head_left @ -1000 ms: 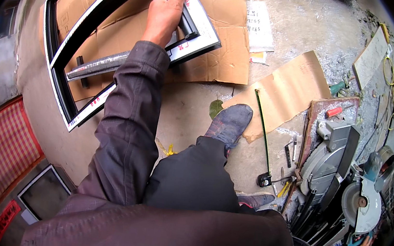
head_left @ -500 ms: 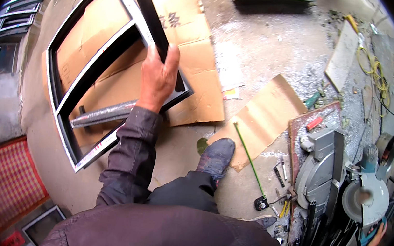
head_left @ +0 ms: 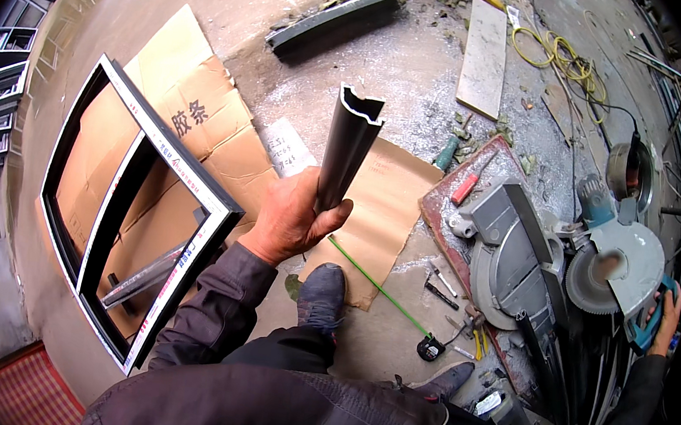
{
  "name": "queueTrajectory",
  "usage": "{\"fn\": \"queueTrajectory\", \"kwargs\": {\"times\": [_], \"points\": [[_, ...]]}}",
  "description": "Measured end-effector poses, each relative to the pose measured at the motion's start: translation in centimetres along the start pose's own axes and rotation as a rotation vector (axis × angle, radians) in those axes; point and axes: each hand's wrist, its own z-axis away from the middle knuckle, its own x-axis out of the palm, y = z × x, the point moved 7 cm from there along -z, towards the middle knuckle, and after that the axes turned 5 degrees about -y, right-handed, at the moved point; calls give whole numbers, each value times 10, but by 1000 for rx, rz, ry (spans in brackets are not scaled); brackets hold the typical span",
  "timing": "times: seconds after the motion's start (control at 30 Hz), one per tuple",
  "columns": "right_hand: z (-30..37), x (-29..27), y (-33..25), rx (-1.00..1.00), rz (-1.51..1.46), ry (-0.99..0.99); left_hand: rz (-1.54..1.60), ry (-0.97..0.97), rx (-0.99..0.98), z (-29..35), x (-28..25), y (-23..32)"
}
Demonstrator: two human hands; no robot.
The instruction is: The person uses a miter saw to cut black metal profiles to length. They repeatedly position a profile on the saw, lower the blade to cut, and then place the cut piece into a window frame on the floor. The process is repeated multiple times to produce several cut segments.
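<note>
A dark metal profile length (head_left: 346,150), its pale cut end showing a hollow section, is gripped in my left hand (head_left: 283,216) in front of me. My right hand (head_left: 666,321) is wrapped round the blue-green handle of a miter saw (head_left: 620,265) at the far right. The saw's toothed disc stands beside its grey round base (head_left: 509,282). To the left of my left hand, a window frame (head_left: 171,151) with a curved crossbar and dark inner edges lies over cardboard (head_left: 202,104).
A green tape measure strip (head_left: 379,282) runs from its black case (head_left: 430,347) across a brown cardboard sheet (head_left: 385,192). A red-handled screwdriver (head_left: 467,189), pens and yellow-handled pliers lie near the saw. Yellow cable (head_left: 572,62), a pale board (head_left: 483,65) and a grey bar (head_left: 338,15) lie farther off.
My left hand has moved right, away from the window frame, carrying the profile length. My view has turned toward the saw, and my right arm now shows more fully.
</note>
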Motion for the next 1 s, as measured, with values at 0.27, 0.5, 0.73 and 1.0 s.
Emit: {"fn": "queueTrajectory", "kwargs": {"times": [0.27, 0.5, 0.73, 1.0], "points": [[19, 23, -19, -13, -19, -48, 21, -116, 0, -12, 29, 25], [31, 33, -33, -39, -15, -38, 48, -212, 14, -18, 55, 33], [34, 38, -38, -37, 39, -1, 19, -265, 12, -17, 67, 37], [35, 41, -40, -24, -6, -20, -88, -476, 55, -42, 100, 47]]}}
